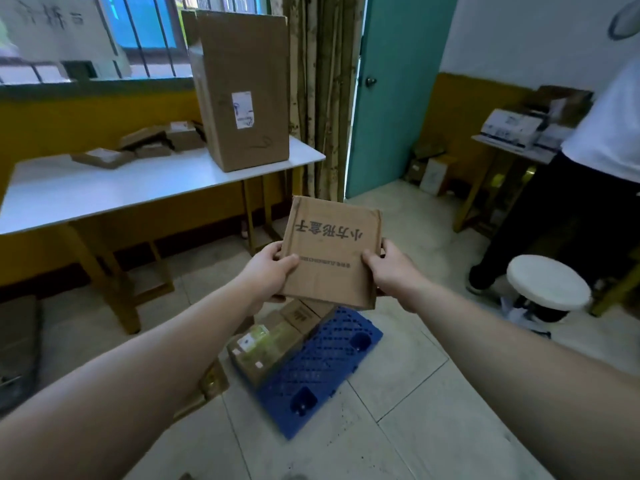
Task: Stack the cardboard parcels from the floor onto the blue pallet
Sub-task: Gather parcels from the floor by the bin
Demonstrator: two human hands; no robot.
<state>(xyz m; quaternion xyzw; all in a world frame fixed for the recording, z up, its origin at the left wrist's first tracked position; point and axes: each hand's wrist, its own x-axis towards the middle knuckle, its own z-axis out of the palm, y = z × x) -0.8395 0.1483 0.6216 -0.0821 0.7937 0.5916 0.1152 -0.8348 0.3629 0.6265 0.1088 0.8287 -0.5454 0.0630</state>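
Both hands grip one flat cardboard parcel (332, 251) in the air above the blue pallet (318, 368): the left hand (268, 271) on its left edge, the right hand (391, 268) on its right, thumbs on top. Several parcels (273, 344) already sit along the pallet's left side, on the tiled floor (433, 410).

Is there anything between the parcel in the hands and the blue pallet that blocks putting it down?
Nothing visible blocks it. The left hand and right hand hold the parcel in the air above the blue pallet. The other parcels fill the pallet's left side; its right side is bare.
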